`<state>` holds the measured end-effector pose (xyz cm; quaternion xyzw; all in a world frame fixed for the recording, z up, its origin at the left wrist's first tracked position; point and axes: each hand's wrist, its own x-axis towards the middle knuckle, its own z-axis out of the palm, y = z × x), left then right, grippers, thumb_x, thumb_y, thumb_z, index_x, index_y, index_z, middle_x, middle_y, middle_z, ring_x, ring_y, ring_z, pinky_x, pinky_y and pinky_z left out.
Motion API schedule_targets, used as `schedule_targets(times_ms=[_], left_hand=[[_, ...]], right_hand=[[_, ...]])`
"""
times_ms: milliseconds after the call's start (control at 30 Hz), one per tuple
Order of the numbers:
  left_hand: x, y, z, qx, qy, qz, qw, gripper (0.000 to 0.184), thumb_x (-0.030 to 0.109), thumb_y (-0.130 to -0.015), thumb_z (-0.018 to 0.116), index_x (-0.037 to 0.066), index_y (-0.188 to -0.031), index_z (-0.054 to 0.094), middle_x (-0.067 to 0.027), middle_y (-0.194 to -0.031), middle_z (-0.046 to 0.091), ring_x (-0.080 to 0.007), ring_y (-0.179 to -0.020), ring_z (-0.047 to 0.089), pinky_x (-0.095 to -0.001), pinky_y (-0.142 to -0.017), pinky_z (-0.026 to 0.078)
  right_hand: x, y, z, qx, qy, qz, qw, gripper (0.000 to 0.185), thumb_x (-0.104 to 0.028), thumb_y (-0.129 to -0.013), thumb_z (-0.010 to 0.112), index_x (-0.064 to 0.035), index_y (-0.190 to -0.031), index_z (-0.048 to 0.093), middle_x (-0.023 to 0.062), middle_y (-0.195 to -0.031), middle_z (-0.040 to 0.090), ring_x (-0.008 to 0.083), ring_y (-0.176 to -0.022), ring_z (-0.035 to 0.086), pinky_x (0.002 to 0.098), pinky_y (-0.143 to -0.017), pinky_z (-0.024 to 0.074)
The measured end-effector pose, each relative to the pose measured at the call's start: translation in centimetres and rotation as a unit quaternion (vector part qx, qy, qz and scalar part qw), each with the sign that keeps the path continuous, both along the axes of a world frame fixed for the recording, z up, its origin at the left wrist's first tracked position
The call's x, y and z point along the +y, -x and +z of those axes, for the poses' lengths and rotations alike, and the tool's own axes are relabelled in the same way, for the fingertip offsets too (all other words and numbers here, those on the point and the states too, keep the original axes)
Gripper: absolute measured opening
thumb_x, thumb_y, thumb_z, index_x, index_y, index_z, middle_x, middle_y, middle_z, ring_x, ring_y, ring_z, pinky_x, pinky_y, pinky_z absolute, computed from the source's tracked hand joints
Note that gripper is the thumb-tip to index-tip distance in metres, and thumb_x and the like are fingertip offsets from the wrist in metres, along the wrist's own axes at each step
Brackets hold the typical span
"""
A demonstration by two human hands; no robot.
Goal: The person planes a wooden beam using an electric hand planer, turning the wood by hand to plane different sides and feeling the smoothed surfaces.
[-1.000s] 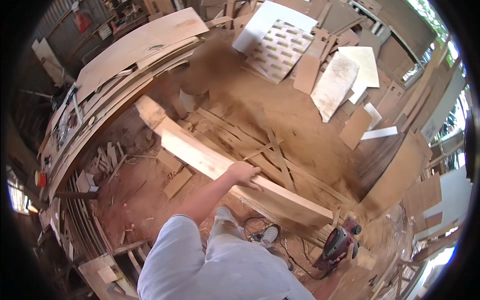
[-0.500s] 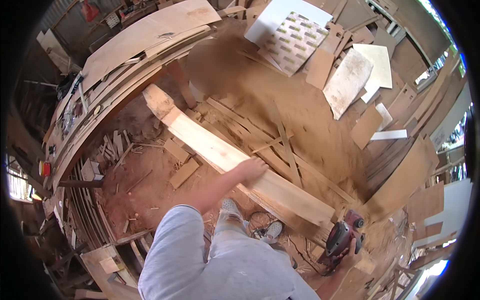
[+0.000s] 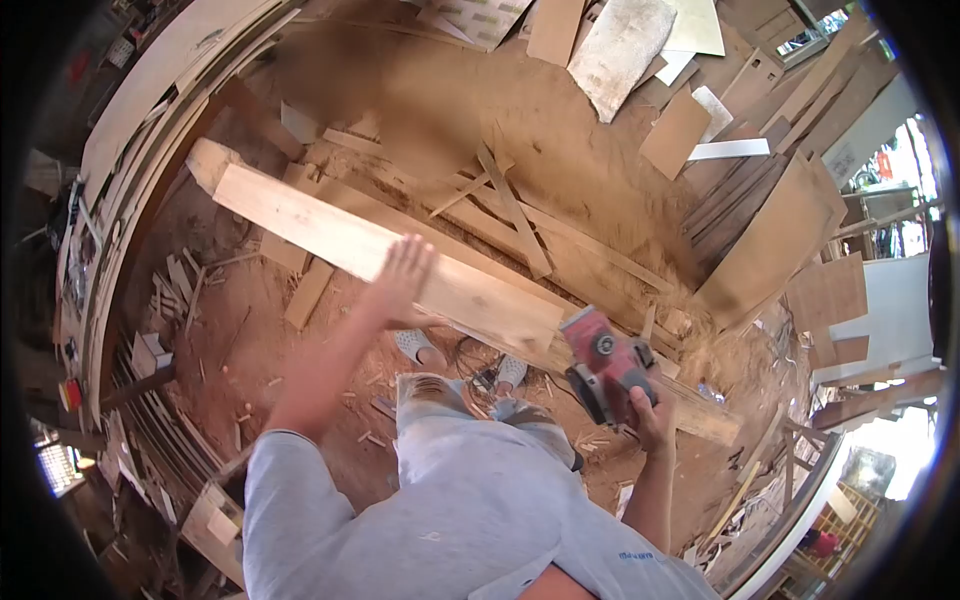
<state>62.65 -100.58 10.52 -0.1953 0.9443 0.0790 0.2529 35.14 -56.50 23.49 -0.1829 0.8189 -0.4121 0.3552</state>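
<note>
A pale plank [image 3: 320, 222] lies flat on a longer timber beam [image 3: 700, 412], slanting from upper left to lower right. My left hand [image 3: 402, 280] rests on the plank's middle, fingers stretched out across its top face. In my right hand [image 3: 652, 415] is a red and black power tool [image 3: 610, 362], gripped by its rear handle. The tool is tilted, close by the plank's right end; whether it touches the wood I cannot tell.
Loose boards [image 3: 515, 210] cross one another beyond the beam. Curved stacked sheets [image 3: 150, 120] run along the left. Boards and a rough white slab [image 3: 622, 55] lie at the upper right. A cable [image 3: 470, 355] lies near my feet.
My right hand has raised the power tool from low at the right to beside the plank's end. The plank now lies flat, and my left hand's fingers have stretched out on it. The view has shifted.
</note>
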Motion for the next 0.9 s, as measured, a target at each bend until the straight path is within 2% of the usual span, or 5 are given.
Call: schedule_targets(times_ms=[200,300,333,500,900], left_hand=[[16.0,4.0,-5.3,0.240,0.036,0.144,0.959,0.109,0.086,-0.106,0.028,0.010,-0.180,0.003,-0.0199,-0.187,0.004,-0.0347,-0.174,-0.001,-0.0542,-0.140,0.000],[15.5,3.6,-6.0,0.221,-0.033,0.180,0.958,0.102,0.081,-0.108,0.030,0.013,-0.181,0.009,-0.0135,-0.189,0.007,-0.0303,-0.174,0.003,-0.0547,-0.141,0.002],[15.3,3.5,-5.4,0.267,0.010,0.212,0.940,0.097,0.072,-0.109,0.046,0.010,-0.180,0.020,-0.0115,-0.187,0.018,-0.0302,-0.174,0.011,-0.0537,-0.140,0.008],[13.6,1.1,-6.4,0.243,0.078,0.330,0.909,0.094,0.068,-0.110,0.048,0.010,-0.179,0.023,-0.0123,-0.186,0.022,-0.0311,-0.173,0.014,-0.0583,-0.140,0.009],[16.2,-1.2,-6.0,0.361,0.064,0.445,0.817,0.080,0.048,-0.108,0.065,0.003,-0.170,0.040,-0.0257,-0.179,0.031,-0.0423,-0.168,0.024,-0.0607,-0.137,0.014]], right_hand=[[-1.1,2.0,-0.8,0.015,-0.095,0.173,0.980,0.044,-0.037,-0.097,0.080,0.0020,-0.117,0.080,0.0148,-0.088,0.077,0.0205,-0.081,0.071,0.0381,-0.078,0.0571],[-2.4,2.7,-0.7,0.034,-0.117,0.223,0.967,0.043,-0.039,-0.098,0.078,0.0021,-0.110,0.079,0.0181,-0.085,0.075,0.0270,-0.078,0.072,0.0406,-0.075,0.0563],[-2.8,3.1,-1.2,0.051,-0.117,0.247,0.961,0.043,-0.040,-0.098,0.076,0.0019,-0.108,0.078,0.0196,-0.085,0.074,0.0304,-0.077,0.071,0.0424,-0.075,0.0559],[-4.5,4.4,-2.8,0.086,-0.113,0.331,0.933,0.047,-0.045,-0.101,0.071,0.0010,-0.098,0.073,0.0260,-0.083,0.070,0.0439,-0.076,0.068,0.0503,-0.072,0.0534],[-12.6,1.6,-2.6,0.050,-0.077,0.367,0.926,0.043,-0.039,-0.103,0.070,0.0029,-0.104,0.076,0.0257,-0.086,0.071,0.0410,-0.079,0.069,0.0482,-0.075,0.0529]])
